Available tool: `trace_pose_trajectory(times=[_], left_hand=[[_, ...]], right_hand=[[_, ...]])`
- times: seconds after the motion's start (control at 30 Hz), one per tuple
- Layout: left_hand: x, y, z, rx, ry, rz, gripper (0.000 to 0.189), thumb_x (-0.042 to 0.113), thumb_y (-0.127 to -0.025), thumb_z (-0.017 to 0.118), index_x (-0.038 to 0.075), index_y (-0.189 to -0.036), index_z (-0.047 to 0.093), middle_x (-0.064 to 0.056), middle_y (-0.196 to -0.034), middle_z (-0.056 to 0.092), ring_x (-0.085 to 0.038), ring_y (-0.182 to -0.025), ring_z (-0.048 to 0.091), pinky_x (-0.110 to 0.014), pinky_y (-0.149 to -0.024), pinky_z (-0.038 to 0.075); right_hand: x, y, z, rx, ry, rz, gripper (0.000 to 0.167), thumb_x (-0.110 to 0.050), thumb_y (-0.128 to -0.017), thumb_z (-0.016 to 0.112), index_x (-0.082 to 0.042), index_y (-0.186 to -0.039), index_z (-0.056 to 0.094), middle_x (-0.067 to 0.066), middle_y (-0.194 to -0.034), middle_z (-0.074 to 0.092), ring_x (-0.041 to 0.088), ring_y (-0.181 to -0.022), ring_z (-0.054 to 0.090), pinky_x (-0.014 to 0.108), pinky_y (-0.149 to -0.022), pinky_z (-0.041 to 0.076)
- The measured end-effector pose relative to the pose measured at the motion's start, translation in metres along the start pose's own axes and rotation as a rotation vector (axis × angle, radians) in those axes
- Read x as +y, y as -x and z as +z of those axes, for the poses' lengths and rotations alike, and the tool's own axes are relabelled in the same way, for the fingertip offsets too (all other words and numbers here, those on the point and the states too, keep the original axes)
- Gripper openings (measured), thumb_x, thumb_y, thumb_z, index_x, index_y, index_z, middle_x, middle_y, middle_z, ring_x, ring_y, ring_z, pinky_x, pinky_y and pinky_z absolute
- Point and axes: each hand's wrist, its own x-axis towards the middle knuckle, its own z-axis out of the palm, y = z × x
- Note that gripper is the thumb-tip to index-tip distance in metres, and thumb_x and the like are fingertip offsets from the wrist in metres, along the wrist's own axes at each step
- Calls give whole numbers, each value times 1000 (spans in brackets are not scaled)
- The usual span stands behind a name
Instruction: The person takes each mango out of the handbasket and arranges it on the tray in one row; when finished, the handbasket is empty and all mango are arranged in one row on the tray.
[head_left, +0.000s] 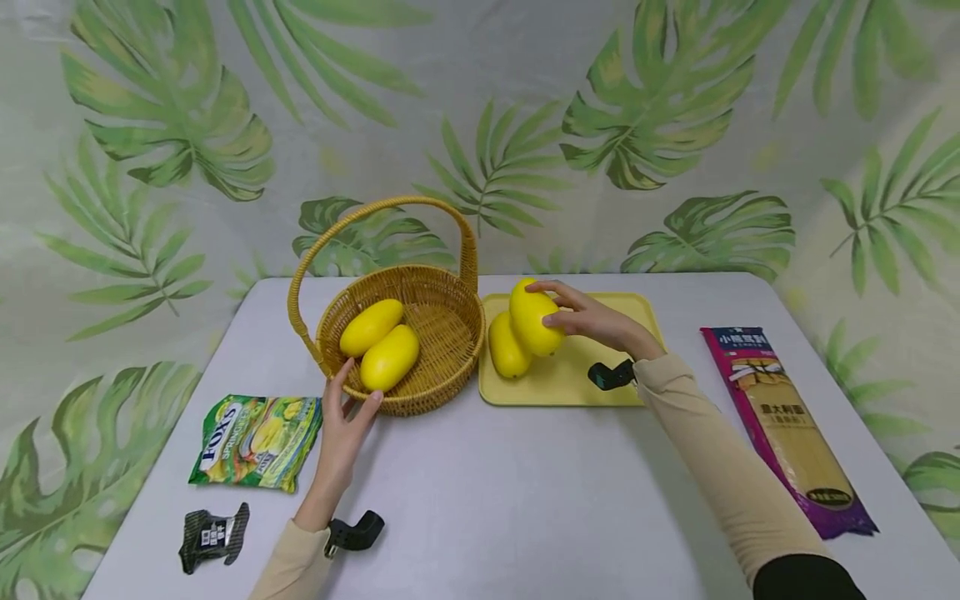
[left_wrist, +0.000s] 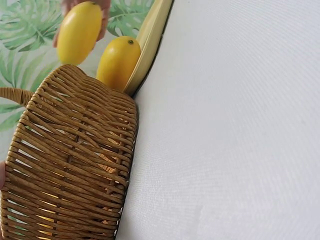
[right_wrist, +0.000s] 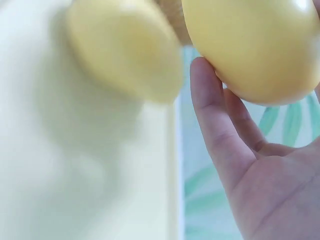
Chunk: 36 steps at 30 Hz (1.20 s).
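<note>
My right hand (head_left: 592,321) grips a yellow mango (head_left: 534,318) between thumb and fingers, raised over the yellow tray (head_left: 600,392). Below and left of it, a second mango (head_left: 508,346) lies on the tray's left end. In the right wrist view the held mango (right_wrist: 255,50) is at the fingertips, the other mango (right_wrist: 125,50) blurred beside it. My left hand (head_left: 347,429) holds the near-left rim of a handled wicker basket (head_left: 442,333), where two mangoes (head_left: 390,358) lie. The left wrist view shows the basket's woven side (left_wrist: 75,145) and only a sliver of that hand.
Left of the basket lies a green Fox's candy bag (head_left: 258,442), with a small black packet (head_left: 213,537) nearer the front. A long pack of pasta (head_left: 787,425) is on the table's right side. Behind the table hangs a leaf-patterned cloth (head_left: 510,167).
</note>
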Motion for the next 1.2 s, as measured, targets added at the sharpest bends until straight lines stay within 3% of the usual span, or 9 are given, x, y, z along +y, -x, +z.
trace_pose_trajectory(times=[0.1, 0.33, 0.43, 0.6, 0.83, 1.03, 1.2], left_hand=[[-1, 1, -1, 5, -3, -1, 67, 29, -97, 57, 26, -153, 22, -9, -157, -11, -39, -141, 9, -56, -107, 26], [0, 2, -3, 14, -12, -8, 67, 31, -97, 58, 27, -153, 22, -8, -158, -9, -40, -140, 11, -55, -107, 27], [0, 2, -2, 14, -16, -12, 67, 31, -96, 58, 27, -153, 22, -8, -158, -9, -40, -140, 12, -56, -107, 27], [0, 2, -1, 6, -14, -5, 67, 31, -96, 57, 27, -153, 22, -9, -158, -10, -40, -140, 12, -56, -107, 27], [-2, 0, 0, 7, -14, 11, 67, 30, -97, 58, 26, -153, 23, -9, -158, -9, -40, -140, 11, -56, -108, 25], [-3, 0, 0, 9, -16, 19, 66, 30, -97, 57, 26, -153, 23, -9, -158, -8, -39, -141, 10, -56, -108, 25], [-3, -1, 0, 8, -15, 19, 66, 30, -97, 57, 27, -153, 23, -9, -158, -9, -38, -141, 9, -56, -108, 25]], right_hand=[[15, 8, -5, 38, -12, 33, 60, -21, -96, 57, -21, -149, 28, 9, -154, 14, 35, -133, 23, 53, -101, 35], [44, 14, -6, 125, -27, 120, 61, -18, -97, 57, -21, -149, 25, 23, -141, 28, 35, -111, 44, 42, -89, 43], [51, 14, -3, 142, 6, 142, 62, -21, -96, 58, -21, -149, 26, 23, -140, 30, 33, -107, 45, 40, -86, 43], [54, 14, 0, 151, 59, 137, 63, -24, -96, 59, -17, -150, 27, 22, -146, 26, 36, -113, 42, 43, -87, 43], [53, 15, -1, 126, 54, 137, 62, -23, -97, 56, -15, -151, 26, 24, -149, 20, 38, -120, 35, 45, -86, 43], [52, 18, -3, 114, 59, 140, 63, -25, -98, 55, -16, -152, 24, 22, -153, 14, 41, -134, 21, 48, -91, 41], [54, 20, -4, 126, 59, 143, 62, -28, -98, 56, -18, -151, 27, 19, -152, 17, 39, -130, 25, 47, -90, 41]])
